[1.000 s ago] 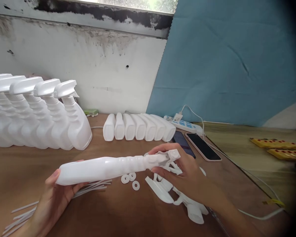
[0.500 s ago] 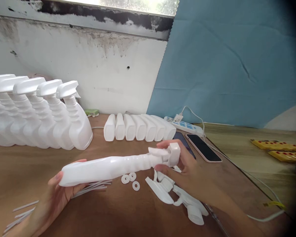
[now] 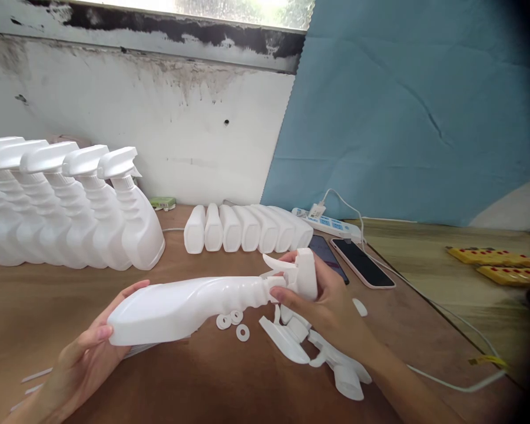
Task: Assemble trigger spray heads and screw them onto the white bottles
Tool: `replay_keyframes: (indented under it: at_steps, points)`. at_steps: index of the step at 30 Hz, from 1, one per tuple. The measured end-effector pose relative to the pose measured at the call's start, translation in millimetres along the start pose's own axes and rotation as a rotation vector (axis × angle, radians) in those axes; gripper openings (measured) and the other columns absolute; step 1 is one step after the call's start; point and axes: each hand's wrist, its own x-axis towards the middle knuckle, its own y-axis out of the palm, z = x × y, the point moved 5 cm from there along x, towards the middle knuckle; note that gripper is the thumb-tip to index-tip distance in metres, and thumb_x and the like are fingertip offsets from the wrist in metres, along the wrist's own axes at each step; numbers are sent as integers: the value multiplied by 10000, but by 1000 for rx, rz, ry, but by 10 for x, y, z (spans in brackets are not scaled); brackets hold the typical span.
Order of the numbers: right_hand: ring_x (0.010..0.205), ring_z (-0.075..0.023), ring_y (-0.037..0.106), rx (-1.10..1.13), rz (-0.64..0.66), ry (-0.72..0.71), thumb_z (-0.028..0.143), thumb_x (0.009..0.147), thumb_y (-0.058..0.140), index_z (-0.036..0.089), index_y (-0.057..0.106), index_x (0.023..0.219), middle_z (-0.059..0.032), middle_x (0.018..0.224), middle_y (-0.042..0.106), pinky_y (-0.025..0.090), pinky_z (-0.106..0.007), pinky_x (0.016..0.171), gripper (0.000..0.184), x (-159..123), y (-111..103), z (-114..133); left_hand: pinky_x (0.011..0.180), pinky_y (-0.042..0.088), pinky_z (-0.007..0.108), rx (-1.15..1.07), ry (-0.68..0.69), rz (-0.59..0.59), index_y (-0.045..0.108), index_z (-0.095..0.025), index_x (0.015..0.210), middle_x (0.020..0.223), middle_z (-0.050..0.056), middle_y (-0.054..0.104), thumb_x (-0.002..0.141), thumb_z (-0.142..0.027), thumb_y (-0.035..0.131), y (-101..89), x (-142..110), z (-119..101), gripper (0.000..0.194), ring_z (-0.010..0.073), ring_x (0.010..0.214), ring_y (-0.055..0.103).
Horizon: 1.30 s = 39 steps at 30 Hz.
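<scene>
A white spray bottle (image 3: 176, 309) lies on its side in the air above the table, its base to the left. My left hand (image 3: 92, 341) is wrapped around the base end, thumb on the near side. At the neck, my right hand (image 3: 322, 294) grips the white trigger sprayer head (image 3: 304, 274), its thumb near the collar. Below the bottle are several white washers (image 3: 242, 333). Loose trigger sprayer heads (image 3: 344, 365) lie under my right wrist. Thin white tubes (image 3: 37, 375) lie partly hidden behind my left hand and the bottle.
Several bottles with sprayer heads (image 3: 141, 229) stand in a row at left. More white bottles (image 3: 232, 229) lie along the wall. A phone (image 3: 364, 265), a power strip (image 3: 335, 227) and a cable are at right. Yellow pieces (image 3: 494, 257) rest beyond the table edge.
The bottle has rolled about its length, showing more of its broad side. The sprayer head has turned so its trigger side shows differently. Both hands still hold on.
</scene>
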Motion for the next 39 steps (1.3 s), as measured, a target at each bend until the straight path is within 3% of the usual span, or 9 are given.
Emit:
replay_keyframes:
  at_steps: [4,9,12,17,21,24,31,35,39]
  points:
    - [541,-105,475,34,-57,9,419,750,646,230,508,924,50,651,522,390,-210,476,292,5,-20,-24,837,505,368,14,-25,34,403,-285,1304,1228,43,549,627,-367,617,-25,-21,-19,715,327,1096,511]
    - [795,-177,591,197,88,-2,329,743,672,251,515,985,2,889,611,482,-262,624,299,2,50,-61,745,535,300,-3,-61,-74,490,-343,1188,1249,-12,529,676,-440,632,-14,-18,-30,540,300,1158,463]
    - [878,-194,600,234,169,-55,286,764,651,248,525,965,-26,1025,623,499,-294,685,241,-4,96,-34,776,525,271,31,-125,-125,408,-393,1265,1342,-61,452,713,-435,627,33,-32,-12,595,276,1242,387]
    - [928,-208,607,197,178,-131,217,763,642,249,555,893,-17,1009,644,489,-330,739,160,-2,112,10,788,525,300,60,-174,-114,356,-374,1321,1333,-39,481,664,-448,656,-43,-17,47,726,305,1213,424]
    - [837,-194,608,232,161,-72,293,727,692,238,534,973,-34,996,631,485,-296,662,297,-6,132,-69,846,509,373,133,-201,-65,268,-315,1386,1269,23,552,550,-359,749,-173,-19,74,966,353,1182,458]
    - [682,-154,580,247,178,6,326,702,714,214,524,958,-7,830,630,450,-260,575,337,-14,152,-143,871,497,421,198,-212,-81,218,-301,1405,1209,44,601,491,-300,788,-211,-45,44,1077,374,1159,481]
    - [638,-134,556,264,289,82,346,697,713,185,545,854,-2,785,630,409,-235,537,281,-30,209,-99,798,543,434,193,-205,-244,345,-291,1361,1063,30,683,461,-398,798,-252,-70,20,1013,383,1107,529]
    - [775,-181,614,153,320,-151,289,714,701,183,598,866,-57,894,664,472,-291,661,212,-34,202,75,739,570,413,150,-213,-374,348,-296,1359,987,6,708,424,-384,807,-231,-100,28,1046,380,1074,557]
    - [870,-191,624,58,321,-398,190,775,606,189,643,912,-85,975,666,489,-317,736,141,-88,198,191,742,570,409,104,-210,-407,355,-274,1361,945,6,719,468,-368,780,-225,-103,17,993,375,1030,586]
